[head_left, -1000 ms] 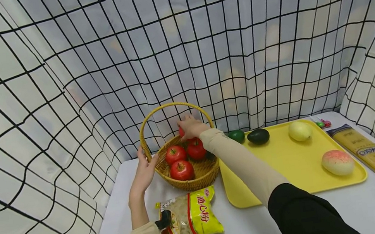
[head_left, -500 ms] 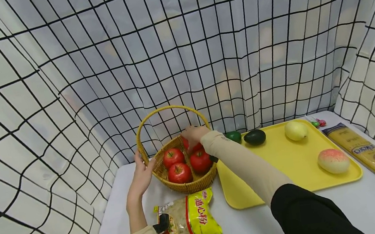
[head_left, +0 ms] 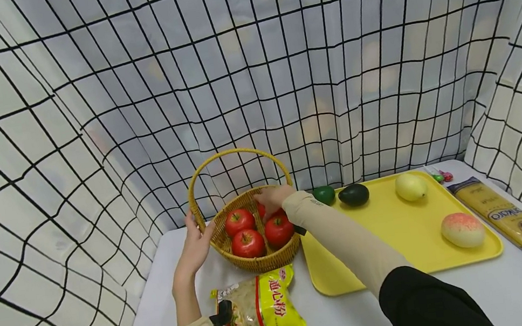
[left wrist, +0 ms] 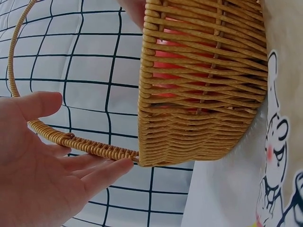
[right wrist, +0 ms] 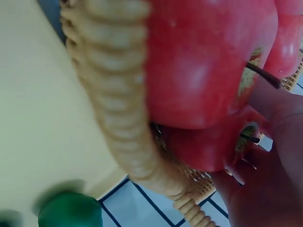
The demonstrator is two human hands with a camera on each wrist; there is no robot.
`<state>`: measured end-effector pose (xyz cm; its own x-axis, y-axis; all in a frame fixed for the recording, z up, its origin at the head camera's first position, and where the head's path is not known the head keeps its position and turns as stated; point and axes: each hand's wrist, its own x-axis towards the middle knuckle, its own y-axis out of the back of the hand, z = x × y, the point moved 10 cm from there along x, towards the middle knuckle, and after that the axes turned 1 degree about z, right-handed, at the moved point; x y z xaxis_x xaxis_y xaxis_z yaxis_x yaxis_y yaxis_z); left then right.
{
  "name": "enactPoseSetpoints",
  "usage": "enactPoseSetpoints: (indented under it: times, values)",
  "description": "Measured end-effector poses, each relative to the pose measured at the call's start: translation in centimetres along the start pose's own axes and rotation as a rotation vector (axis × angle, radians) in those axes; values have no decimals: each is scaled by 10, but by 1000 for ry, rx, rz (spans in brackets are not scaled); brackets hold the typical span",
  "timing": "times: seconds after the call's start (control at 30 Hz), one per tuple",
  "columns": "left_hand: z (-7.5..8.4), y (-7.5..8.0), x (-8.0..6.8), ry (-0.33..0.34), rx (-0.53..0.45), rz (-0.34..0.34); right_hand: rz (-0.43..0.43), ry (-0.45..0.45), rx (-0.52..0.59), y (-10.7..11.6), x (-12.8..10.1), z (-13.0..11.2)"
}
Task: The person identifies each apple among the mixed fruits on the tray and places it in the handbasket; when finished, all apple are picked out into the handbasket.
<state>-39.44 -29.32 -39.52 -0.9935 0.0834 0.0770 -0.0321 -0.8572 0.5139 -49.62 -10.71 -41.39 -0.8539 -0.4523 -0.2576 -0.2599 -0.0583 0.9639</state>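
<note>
A wicker basket with a tall arched handle stands at the back left of the table. My left hand touches the handle's left foot; in the left wrist view its fingers lie nearly straight along the handle, thumb apart. Inside the basket, my right hand holds a red apple by its upper part at the back right. Another apple sits right in front of it. Two more apples, a rear one and a front one, lie on the basket's left side.
A pasta bag lies before the basket. A yellow tray on the right bears a lemon and a peach. Dark avocado-like fruit and a green one lie near its back edge. A long pasta packet is farther right.
My right hand has lowered the apple from above the basket's back rim down among the other apples. My left hand stays at the handle. The whole head view has shifted slightly.
</note>
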Motion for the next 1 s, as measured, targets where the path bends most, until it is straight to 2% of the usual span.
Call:
enactPoseSetpoints:
  times: [0.23,0.4,0.5,0.57,0.67,0.73,0.83,1.0]
  values:
    - [4,2,2,-14,9,-6,18,-13,-61,-2,-3,-1]
    - [-1,-5,4,-11,-11,-12,99,99,-93,0,-15,-13]
    - [-4,-8,9,-12,-22,-26,180,217,-21,6,-40,-22]
    - [-5,-6,14,-20,-19,-37,230,287,73,13,-67,-24]
    - [-5,4,23,-39,-12,-41,293,327,217,19,-111,-15]
    - [-7,13,27,-42,3,-40,313,315,314,17,-137,-2]
    - [-14,27,29,-29,31,-28,344,262,405,7,-165,24]
    - [-22,43,28,-20,59,-3,390,158,509,-9,-188,68]
